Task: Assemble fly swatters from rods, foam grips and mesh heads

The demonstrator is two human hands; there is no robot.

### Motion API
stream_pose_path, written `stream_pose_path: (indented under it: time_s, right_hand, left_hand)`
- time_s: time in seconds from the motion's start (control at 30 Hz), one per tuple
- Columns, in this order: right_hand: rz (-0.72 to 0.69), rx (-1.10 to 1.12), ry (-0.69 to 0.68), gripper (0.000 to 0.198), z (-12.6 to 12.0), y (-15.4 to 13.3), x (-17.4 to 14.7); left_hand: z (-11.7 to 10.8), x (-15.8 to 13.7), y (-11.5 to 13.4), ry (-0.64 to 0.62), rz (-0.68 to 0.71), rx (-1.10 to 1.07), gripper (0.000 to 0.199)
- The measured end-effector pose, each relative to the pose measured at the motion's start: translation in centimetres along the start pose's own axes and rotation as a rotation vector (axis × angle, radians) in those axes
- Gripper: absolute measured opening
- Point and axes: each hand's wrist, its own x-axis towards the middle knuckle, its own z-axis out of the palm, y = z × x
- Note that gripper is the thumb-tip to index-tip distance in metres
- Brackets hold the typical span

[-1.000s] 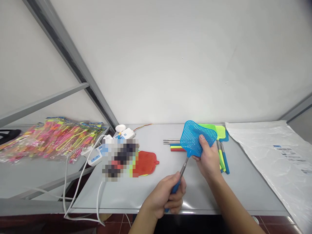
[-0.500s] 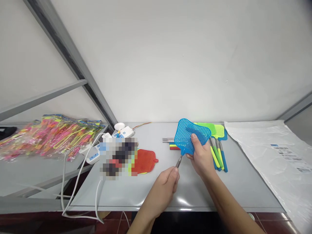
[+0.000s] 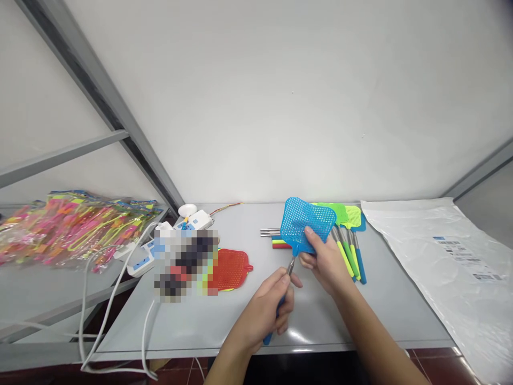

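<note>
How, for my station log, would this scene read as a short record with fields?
Left hand: wrapped round the blue handle
Right hand: gripping the blue mesh head, thumb on its front
Between hands: metal rod, from handle to head's neck
Left of hands: red mesh head, lying flat
Right of hands: swatters with green, yellow and blue handles
Far right: white package, label unreadable

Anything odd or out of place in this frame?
Yes: a pixelated patch obscures whatever lies left of the red fly-swatter head, and a white cable dangles past the table's front edge, a possible snag.
</note>
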Motion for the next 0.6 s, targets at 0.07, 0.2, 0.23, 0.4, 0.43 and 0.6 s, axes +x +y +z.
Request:
stream_pose_path:
  time_s: [0.07,0.2,0.23,0.4,0.43,0.6]
  right_hand:
    - [0.045,-0.036,-0.101,0.041,-0.4,0.8,-0.5]
    - [0.083,-0.236,-0.161,0.038,-1.0,1.8,-1.5]
    - [0.085,-0.275,-0.163,0.035,-1.2,1.8,-1.6]
    - [0.055,-0.389,-0.205,0.026,-2.1,1.4,-2.0]
    - [0.057,-0.390,-0.208,0.026,-2.3,1.4,-2.1]
    - [0.054,-0.347,-0.168,0.025,-2.9,1.6,-2.6]
  left_hand:
    - [0.2,0.2,0.0,-0.014,0.001,-0.038,0.031]
    - [0.7,0.8,-0.1,-0.025,0.021,-0.055,0.035]
    - [0.9,0.9,-0.2,-0.030,0.024,-0.060,0.034]
    - [1.3,1.4,-0.6,-0.008,0.046,-0.071,0.030]
    - [1.4,1.5,-0.8,-0.008,0.046,-0.069,0.030]
    - [1.8,1.6,-0.8,-0.027,0.010,-0.038,0.032]
